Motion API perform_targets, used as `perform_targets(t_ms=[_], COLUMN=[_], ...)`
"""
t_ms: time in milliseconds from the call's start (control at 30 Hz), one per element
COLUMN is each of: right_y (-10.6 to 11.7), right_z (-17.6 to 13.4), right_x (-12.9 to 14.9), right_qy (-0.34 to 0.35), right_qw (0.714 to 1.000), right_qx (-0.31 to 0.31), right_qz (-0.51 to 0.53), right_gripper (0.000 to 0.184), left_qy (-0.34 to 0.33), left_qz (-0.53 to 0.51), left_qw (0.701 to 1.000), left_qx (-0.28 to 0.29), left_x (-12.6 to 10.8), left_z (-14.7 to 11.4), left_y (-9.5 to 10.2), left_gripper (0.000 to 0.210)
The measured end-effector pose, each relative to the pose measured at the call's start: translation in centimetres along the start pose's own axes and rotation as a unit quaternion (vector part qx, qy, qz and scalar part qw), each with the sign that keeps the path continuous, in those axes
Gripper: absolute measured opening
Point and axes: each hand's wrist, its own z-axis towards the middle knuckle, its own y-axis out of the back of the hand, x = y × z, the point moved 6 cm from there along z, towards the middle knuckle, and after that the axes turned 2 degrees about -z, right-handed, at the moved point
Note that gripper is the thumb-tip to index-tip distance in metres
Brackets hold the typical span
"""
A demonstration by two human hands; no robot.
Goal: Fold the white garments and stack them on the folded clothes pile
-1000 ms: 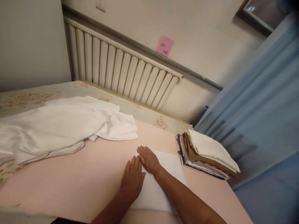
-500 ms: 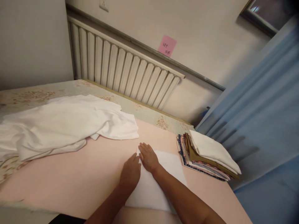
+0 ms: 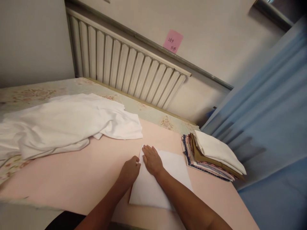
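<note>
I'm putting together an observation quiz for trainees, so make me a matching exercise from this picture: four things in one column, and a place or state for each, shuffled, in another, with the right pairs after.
Column one
1. right hand
2. pink note
3. left hand
4. stack of folded fabrics

Column two
A. on the wall, above the radiator
B. in front of the blue curtain
C. palm down on the flat white cloth
D. curled, by the left edge of that same cloth

Right pairs: 1-C, 2-A, 3-D, 4-B
</note>
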Motion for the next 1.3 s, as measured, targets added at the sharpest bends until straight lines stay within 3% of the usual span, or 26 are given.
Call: perform_targets(t_ms=[200, 433, 700, 900, 1133, 1300], right_y=[-0.1, 0.2, 0.3, 0.3, 0.5, 0.6], right_z=[-0.2, -0.1, -0.2, -0.2, -0.1, -0.1], right_x=[-0.1, 0.1, 0.1, 0.1, 0.1, 0.1], right_qy=[-0.002, -0.004, -0.006, -0.006, -0.01, -0.012], right_qw=[1.0, 1.0, 1.0, 1.0, 1.0, 1.0], right_qx=[-0.012, -0.015, -0.013, -0.015, -0.007, -0.012], right_qz=[0.001, 0.002, 0.007, 0.005, 0.006, 0.005], right_gripper=[0.042, 0.043, 0.043, 0.043, 0.042, 0.041], left_qy=[0.033, 0.026, 0.037, -0.03, -0.006, -0.007], left_qz=[-0.041, -0.039, -0.117, -0.022, -0.098, -0.097], left_qw=[0.998, 0.996, 0.975, 0.989, 0.974, 0.968], left_qx=[0.029, 0.077, 0.186, 0.14, 0.206, 0.23], left_x=[0.1, 1.3, 2.7, 1.6, 1.8, 1.6], left_z=[-1.5, -3.5, -5.4, -5.6, -6.0, -6.5], left_y=[0.2, -0.6, -1.8, -0.4, -1.2, -1.1], left_gripper=[0.026, 0.015, 0.028, 0.021, 0.029, 0.028])
